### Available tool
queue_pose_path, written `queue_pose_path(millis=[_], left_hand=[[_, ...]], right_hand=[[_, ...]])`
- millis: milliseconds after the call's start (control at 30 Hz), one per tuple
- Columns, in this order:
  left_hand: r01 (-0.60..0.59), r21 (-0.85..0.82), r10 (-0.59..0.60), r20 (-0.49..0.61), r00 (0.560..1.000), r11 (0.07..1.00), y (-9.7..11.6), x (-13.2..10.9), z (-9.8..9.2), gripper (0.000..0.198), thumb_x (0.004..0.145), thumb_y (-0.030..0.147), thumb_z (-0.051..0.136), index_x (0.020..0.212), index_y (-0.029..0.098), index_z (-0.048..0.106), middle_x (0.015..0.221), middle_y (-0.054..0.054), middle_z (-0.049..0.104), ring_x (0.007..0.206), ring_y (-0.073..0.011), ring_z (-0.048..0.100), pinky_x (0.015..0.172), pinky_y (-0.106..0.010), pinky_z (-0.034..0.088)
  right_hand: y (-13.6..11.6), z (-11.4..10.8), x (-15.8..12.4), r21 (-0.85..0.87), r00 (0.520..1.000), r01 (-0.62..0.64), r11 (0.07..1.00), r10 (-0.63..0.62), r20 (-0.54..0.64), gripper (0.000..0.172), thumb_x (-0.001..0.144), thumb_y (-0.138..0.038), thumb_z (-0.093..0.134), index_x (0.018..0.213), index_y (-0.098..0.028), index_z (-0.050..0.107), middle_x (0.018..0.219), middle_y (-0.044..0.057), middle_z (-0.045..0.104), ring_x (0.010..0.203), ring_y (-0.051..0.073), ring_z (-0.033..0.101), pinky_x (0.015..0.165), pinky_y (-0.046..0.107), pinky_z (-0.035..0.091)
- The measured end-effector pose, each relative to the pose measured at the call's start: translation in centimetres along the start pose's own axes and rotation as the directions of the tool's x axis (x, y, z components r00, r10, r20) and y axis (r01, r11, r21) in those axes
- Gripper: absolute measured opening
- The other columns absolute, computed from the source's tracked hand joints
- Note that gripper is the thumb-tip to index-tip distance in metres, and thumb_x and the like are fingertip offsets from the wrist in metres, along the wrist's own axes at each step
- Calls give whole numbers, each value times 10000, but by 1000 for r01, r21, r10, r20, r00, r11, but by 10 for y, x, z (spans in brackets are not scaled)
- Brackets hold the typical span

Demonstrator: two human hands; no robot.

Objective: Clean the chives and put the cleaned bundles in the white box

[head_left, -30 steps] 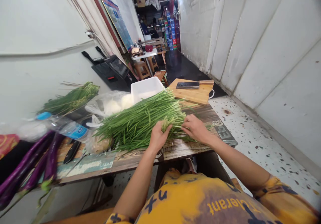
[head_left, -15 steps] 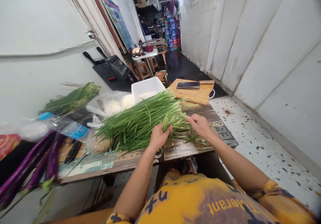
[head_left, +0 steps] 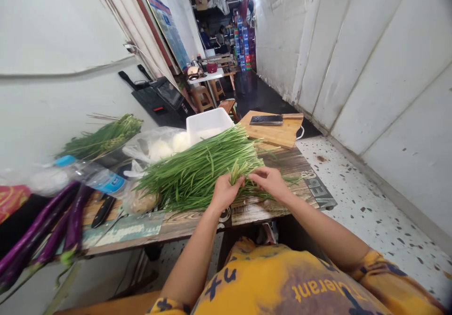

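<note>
while left hand (head_left: 226, 193) pinches green stalks (head_left: 197, 169), right hand (head_left: 270, 181) touches them

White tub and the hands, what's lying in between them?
A heap of long green stalks, from the white tub to the left hand and right hand, in the head view.
</note>
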State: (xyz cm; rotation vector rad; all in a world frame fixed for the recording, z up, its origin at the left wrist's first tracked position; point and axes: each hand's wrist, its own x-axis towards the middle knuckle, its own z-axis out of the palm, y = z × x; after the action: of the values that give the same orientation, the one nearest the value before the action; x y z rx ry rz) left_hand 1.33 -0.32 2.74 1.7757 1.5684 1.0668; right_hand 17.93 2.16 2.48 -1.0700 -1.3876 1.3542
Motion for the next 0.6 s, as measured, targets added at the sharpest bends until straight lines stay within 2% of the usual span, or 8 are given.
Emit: queue_pose_path(millis=[67,133,267,333,433,500,600], left_hand=[[-2,-1,2,-1,1000,1000,0,0,1,279,793,359,565,597,167,615,576,3,614,567,-140,556,578,-240,403],[-6,-3,6,6,1000,1000,0,0,0,278,795,356,563,592,170,608,582,3,616,569,-138,556,578,-240,406],[1,-3,-1,2,1000,1000,0,-1,-4,303,807,357,547,567,177,592,616,-8,630,604,-148,571,615,-254,424],[9,-9,-9,4,1000,1000,0,-2,-5,305,806,352,549,560,176,589,618,-10,628,614,-151,574,625,-256,425],[15,-7,-15,4,1000,1000,0,-1,-4,297,804,348,553,571,170,595,607,-6,621,596,-143,563,613,-251,413],[20,1,-20,4,1000,1000,0,-1,-2,290,801,351,558,582,166,600,594,0,615,574,-135,548,595,-246,401],[24,11,-24,9,1000,1000,1,-2,-2,298,798,358,562,576,163,598,582,5,609,569,-133,544,593,-243,396]], right_hand=[[1,4,0,-14,998,-30,999,31,53,311,620,-450,705,617,-163,583,437,-46,503,384,77,414,375,207,311],[0,3,5,37,997,-50,998,48,53,324,624,-452,696,581,-165,552,413,-52,488,367,74,407,365,202,308],[-8,-17,16,131,988,10,991,10,-153,305,638,-441,688,614,-157,581,438,-51,499,377,66,407,376,196,325],[-11,-26,17,78,982,36,996,-20,-190,303,671,-449,662,631,-154,603,459,-39,517,385,70,417,379,198,329],[-11,-23,10,-64,1000,15,998,-16,-23,326,727,-470,602,658,-153,627,468,-23,533,395,89,448,392,210,346],[-8,-17,5,-135,998,50,990,-46,30,302,737,-457,598,685,-160,625,463,-29,528,402,98,458,413,217,360],[-4,-15,5,-278,978,179,944,-202,-55,283,789,-408,550,640,-174,601,463,-26,517,443,110,477,473,227,380]])
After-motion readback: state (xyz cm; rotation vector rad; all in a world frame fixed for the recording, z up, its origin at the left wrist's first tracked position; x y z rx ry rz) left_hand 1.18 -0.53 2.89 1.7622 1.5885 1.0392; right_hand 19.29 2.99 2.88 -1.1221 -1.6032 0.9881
